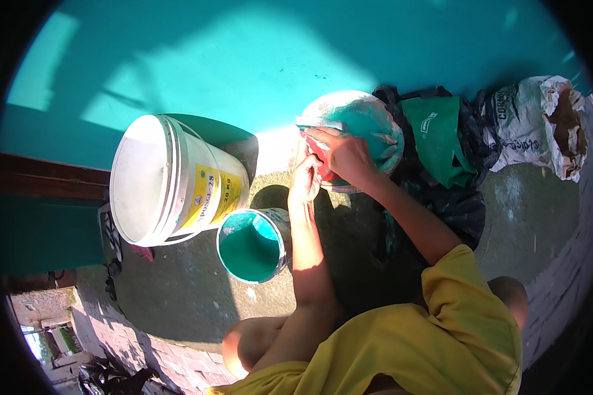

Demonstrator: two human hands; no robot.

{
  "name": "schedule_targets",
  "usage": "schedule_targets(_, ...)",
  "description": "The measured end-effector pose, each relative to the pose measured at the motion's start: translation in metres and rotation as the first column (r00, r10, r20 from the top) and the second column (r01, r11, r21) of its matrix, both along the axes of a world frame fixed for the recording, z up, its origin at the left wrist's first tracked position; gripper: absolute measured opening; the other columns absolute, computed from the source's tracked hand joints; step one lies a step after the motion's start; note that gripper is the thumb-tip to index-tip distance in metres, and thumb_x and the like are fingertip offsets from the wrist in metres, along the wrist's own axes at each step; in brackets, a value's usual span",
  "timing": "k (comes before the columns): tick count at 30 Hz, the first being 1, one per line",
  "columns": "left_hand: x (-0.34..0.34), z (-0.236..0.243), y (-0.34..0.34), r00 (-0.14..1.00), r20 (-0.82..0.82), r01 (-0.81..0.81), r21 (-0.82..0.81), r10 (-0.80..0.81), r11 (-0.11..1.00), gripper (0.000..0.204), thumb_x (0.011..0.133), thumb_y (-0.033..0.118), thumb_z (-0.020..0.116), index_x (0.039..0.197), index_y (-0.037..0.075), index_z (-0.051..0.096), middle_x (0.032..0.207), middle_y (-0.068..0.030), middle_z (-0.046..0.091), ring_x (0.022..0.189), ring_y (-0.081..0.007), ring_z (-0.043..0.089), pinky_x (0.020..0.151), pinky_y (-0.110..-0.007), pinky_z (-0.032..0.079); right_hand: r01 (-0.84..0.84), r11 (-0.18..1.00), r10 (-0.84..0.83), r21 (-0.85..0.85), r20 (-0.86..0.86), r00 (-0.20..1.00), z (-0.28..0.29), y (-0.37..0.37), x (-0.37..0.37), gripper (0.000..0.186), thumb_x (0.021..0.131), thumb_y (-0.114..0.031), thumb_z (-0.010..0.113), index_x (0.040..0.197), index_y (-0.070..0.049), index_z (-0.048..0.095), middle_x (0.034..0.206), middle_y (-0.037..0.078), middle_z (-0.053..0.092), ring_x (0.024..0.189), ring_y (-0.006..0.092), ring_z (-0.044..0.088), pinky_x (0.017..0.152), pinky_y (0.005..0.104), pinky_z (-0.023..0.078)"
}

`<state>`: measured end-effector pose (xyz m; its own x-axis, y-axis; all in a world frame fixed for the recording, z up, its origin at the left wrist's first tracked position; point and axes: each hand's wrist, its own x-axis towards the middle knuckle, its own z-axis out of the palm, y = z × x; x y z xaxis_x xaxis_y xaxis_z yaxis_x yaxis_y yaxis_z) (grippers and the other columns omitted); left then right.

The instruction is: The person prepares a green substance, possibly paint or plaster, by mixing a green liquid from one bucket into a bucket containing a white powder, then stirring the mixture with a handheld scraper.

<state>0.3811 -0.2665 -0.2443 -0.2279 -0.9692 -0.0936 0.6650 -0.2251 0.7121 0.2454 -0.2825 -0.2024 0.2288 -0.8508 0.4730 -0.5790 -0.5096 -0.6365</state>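
Observation:
Both my hands are together at the near left rim of a paint-smeared bucket (382,122), its inside streaked with teal. My left hand (305,174) is closed on a flat red piece (315,146), its thumb against the near part. From the right, my right hand (348,155) grips the same red piece, fingers bent over its top. A pale, straight-edged strip (319,123) juts out just beyond the fingers; whether it is joined to the red piece is hidden. Close to my left forearm stands a smaller bucket (284,245) coated inside with teal paint.
A large white lidded bucket (135,181) with a yellow label lies tilted at left. To the right are a green bag (435,135), black plastic (451,210) and an open white paper sack (517,125). A teal wall (244,59) rises behind; rough concrete (171,296) lies below.

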Motion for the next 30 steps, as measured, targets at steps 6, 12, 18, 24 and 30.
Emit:
schedule_targets(6, -0.012, 0.013, 0.001, 0.997, -0.004, -0.076, -0.018, 0.076, 0.997, 0.079, 0.07, -0.007, 0.04, 0.146, 0.009, 0.026, 0.134, -0.0086, 0.044, 0.111, -0.0183, 0.053, 0.089, -0.031, 0.051, 0.043, 0.991, -0.041, 0.125, -0.023, 0.999, -0.002, 0.003, -0.003, 0.049, 0.072, 0.005, 0.054, 0.115, -0.016, 0.066, 0.106, 0.015, 0.066, 0.081, 0.0333, 0.066, 0.069, 0.0395, 0.053)
schedule_targets(12, -0.018, 0.021, -0.004, 0.966, 0.259, 0.034, -0.117, -0.002, 0.993, 0.073, 0.076, -0.008, 0.041, 0.146, 0.007, 0.027, 0.136, -0.008, 0.044, 0.099, -0.0128, 0.056, 0.084, -0.024, 0.049, 0.184, 0.981, -0.187, 0.063, 0.055, 0.981, -0.02, -0.035, -0.033, 0.034, 0.083, -0.009, 0.061, 0.117, -0.011, 0.064, 0.092, 0.015, 0.068, 0.081, 0.0302, 0.066, 0.07, 0.0363, 0.051)
schedule_targets(18, -0.071, 0.043, 0.001, 0.866, 0.479, 0.239, -0.144, -0.144, 0.96, 0.065, 0.079, 0.002, 0.048, 0.143, 0.002, 0.036, 0.135, -0.0116, 0.049, 0.107, -0.0144, 0.052, 0.091, -0.027, 0.041, 0.076, 0.931, -0.236, 0.358, 0.429, 0.872, 0.004, -0.016, -0.064, 0.042, 0.086, -0.023, 0.068, 0.122, -0.004, 0.057, 0.098, 0.009, 0.066, 0.089, 0.0159, 0.061, 0.081, 0.0299, 0.048)
schedule_targets(24, -0.07, 0.01, -0.005, 0.735, 0.654, -0.047, -0.213, 0.178, 0.976, 0.056, 0.082, 0.014, 0.052, 0.137, 0.002, 0.045, 0.137, -0.0149, 0.046, 0.123, -0.0191, 0.046, 0.102, -0.033, 0.036, -0.029, 0.876, -0.306, 0.481, 0.601, 0.738, 0.003, -0.014, -0.117, 0.041, 0.088, 0.001, 0.056, 0.128, -0.001, 0.051, 0.111, 0.008, 0.062, 0.098, 0.0135, 0.058, 0.088, 0.0276, 0.046)
schedule_targets(30, -0.017, 0.005, -0.005, 0.855, 0.454, -0.177, -0.196, 0.249, 0.965, 0.076, 0.09, 0.039, 0.06, 0.147, 0.006, 0.023, 0.148, -0.0183, 0.029, 0.128, -0.031, 0.041, 0.105, -0.044, 0.034, -0.162, 0.863, -0.309, 0.479, 0.754, 0.58, 0.047, -0.012, -0.139, 0.042, 0.088, -0.002, 0.057, 0.13, -0.002, 0.051, 0.115, 0.007, 0.061, 0.102, 0.0149, 0.059, 0.089, 0.0285, 0.047)
